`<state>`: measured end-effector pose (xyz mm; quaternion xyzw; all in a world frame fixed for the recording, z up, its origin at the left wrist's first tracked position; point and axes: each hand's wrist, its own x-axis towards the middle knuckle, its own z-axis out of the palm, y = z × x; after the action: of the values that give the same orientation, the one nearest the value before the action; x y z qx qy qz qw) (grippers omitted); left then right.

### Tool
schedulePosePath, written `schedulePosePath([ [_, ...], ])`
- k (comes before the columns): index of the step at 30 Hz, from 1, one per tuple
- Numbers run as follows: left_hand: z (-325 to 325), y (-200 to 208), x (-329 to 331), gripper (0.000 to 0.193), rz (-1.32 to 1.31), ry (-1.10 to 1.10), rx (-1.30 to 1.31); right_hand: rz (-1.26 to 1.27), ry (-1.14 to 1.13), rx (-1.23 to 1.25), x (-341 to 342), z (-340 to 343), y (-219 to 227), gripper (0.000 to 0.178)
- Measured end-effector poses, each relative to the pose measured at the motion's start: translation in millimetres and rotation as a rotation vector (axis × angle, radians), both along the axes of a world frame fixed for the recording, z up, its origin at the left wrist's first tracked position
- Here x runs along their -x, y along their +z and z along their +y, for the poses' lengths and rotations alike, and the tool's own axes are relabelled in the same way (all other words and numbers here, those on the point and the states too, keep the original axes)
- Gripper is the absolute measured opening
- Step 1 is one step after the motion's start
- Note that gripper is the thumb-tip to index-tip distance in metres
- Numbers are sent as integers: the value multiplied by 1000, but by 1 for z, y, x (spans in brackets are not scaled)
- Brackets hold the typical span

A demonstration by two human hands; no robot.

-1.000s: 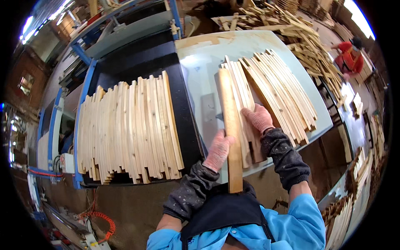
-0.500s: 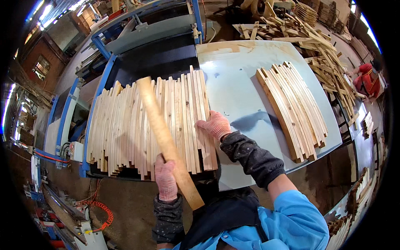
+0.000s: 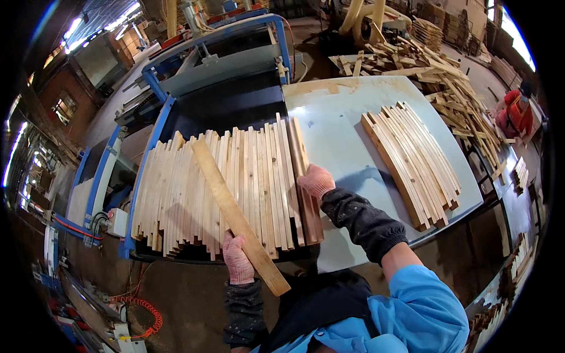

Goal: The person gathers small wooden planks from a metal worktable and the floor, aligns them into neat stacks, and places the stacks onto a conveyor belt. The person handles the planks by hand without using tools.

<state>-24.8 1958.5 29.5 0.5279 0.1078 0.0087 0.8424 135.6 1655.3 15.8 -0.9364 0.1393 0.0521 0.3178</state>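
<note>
In my gloved left hand (image 3: 238,259) is a flat wooden board (image 3: 232,212), gripped near its lower end and slanting up to the left above a row of wooden strips (image 3: 170,194). The strips stand close together, side by side, on the dark machine bed. At the row's right end, my gloved right hand (image 3: 318,181) has its fingers closed round a wooden strip (image 3: 309,220). This strip is tipped away from the others, with a narrow gap beside it and its broad face showing.
A pale sheet-topped table (image 3: 341,141) adjoins the bed and carries another bundle of strips (image 3: 412,167). Behind the bed stands a blue machine frame (image 3: 218,59). Scrap wood (image 3: 435,65) lies heaped at the back right, near a person in red (image 3: 515,115). An orange coiled hose (image 3: 154,312) hangs at lower left.
My right hand has shifted slightly right, and the end strip now leans apart from the row. The board in my left hand has swung slightly left at its upper end. The view has tilted up.
</note>
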Motion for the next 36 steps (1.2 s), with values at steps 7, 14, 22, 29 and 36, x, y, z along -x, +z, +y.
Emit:
schedulePosePath([
  [7,13,-5,-2,40,14,15,3,-299,187,274,24,-9,32,70],
  [14,22,-40,-20,45,107,-28,38,-57,42,392,61,-59,29,76],
  [22,-18,-1,-45,34,-28,-111,100,-177,137,258,93,-11,79,94],
  [29,-14,32,-87,52,-242,-173,-238,79,212,-323,118,123,100,115],
  [36,327,35,-158,112,189,425,-1389,-64,-44,-540,118,33,82,110],
])
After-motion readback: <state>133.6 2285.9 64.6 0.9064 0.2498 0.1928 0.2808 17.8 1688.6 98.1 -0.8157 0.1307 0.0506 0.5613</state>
